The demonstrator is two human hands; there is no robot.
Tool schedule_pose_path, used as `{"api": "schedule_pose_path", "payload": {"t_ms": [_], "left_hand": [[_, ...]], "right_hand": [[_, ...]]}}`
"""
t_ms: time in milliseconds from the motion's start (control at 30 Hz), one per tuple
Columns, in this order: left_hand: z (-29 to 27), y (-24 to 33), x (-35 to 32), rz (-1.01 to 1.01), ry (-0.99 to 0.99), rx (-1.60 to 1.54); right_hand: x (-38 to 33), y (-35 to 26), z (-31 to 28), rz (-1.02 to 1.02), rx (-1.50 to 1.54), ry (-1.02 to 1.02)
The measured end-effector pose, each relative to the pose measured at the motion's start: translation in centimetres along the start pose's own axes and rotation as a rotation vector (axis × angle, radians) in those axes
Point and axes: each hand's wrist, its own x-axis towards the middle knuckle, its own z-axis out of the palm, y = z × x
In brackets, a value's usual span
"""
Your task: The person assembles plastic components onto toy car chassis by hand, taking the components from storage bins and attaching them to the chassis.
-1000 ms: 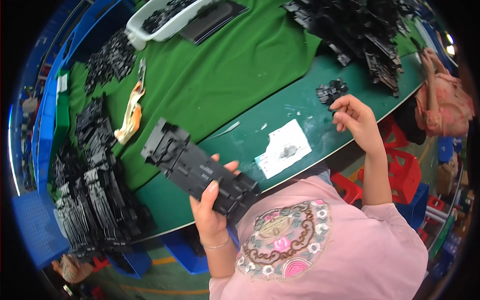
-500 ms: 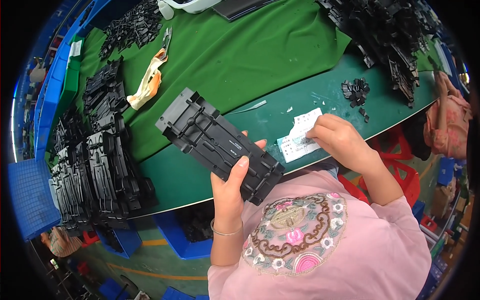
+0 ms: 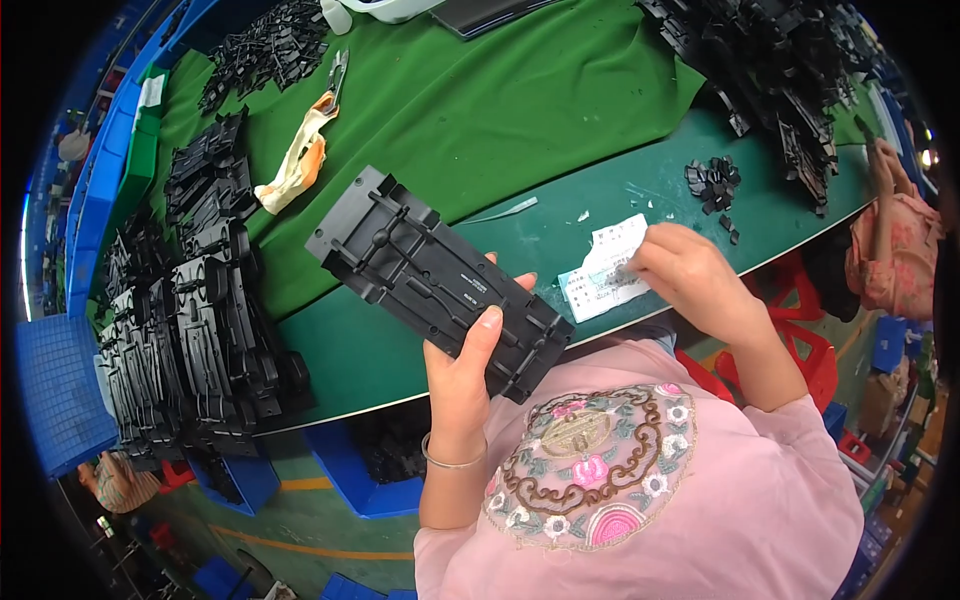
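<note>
The panel point(image 3: 385, 245), centre of frame, is judged light, stiff and smooth, best held across its long edges, where the left hand point(image 3: 463, 375) has its fingers wrapped, while the right hand point(image 3: 695, 278) bunches its fingers at the paper point(image 3: 603, 268), grip undeterminable.

A pink top point(image 3: 740, 490) with short sleeves point(image 3: 785, 425) bears round embroidery point(image 3: 575, 433) of brown scrolls with white and pink flowers point(image 3: 590, 471); a thin silvery bangle point(image 3: 450, 466) circles the left wrist point(image 3: 458, 446).
</note>
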Motion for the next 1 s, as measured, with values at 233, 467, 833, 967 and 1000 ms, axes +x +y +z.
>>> {"api": "schedule_pose_path", "payload": {"t_ms": [233,467,833,967,1000], "left_hand": [[1.2,-0.4,0.3,0.041,-0.109,0.042],[2.9,-0.5,-0.2,0.05,-0.218,0.131],[3.1,-0.8,-0.1,0.255,-0.244,0.414],[3.4,-0.7,-0.3,0.247,-0.23,0.371],[3.5,-0.6,-0.3,0.251,-0.231,0.388]], "right_hand": [[0.2,-1.6,-0.7,0.32,1.065,0.209],[1.0,-3.2,0.2,0.429,1.372,0.21],[1.5,-4.4,1.8,0.212,0.838,0.451],[1.8,-4.5,2.1,0.207,0.77,0.508],[1.8,-4.4,2.1,0.208,0.77,0.511]]}}
